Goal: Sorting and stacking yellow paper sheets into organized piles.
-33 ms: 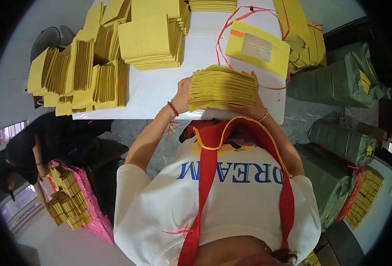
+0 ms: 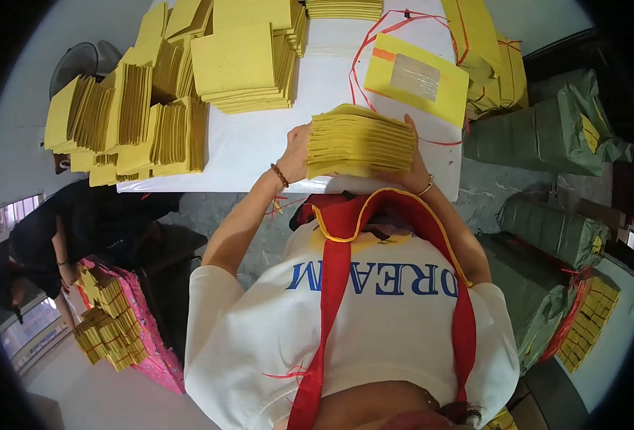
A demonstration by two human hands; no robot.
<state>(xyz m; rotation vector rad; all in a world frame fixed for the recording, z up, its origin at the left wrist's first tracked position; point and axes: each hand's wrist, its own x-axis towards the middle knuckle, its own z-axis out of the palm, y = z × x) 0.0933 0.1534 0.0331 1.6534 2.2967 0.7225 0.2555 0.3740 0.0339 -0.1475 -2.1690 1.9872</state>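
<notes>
White table [image 2: 260, 147], near edge: left hand [image 2: 295, 152] and right hand [image 2: 411, 166] clamp yellow paper stack [image 2: 360, 142] from both sides, fingers wrapped on edges.

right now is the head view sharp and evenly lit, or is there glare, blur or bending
Head view: even daylight, soft shadows; the stack of yellow paper between left hand and right hand is sharp; mild glare on the clear window of the yellow packet; white table edges bow; corners black.

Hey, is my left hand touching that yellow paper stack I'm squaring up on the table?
Touching. The head view shows the left hand pressed flat against the left edge of the paper stack, with no gap; the right hand grips the opposite side.
</notes>
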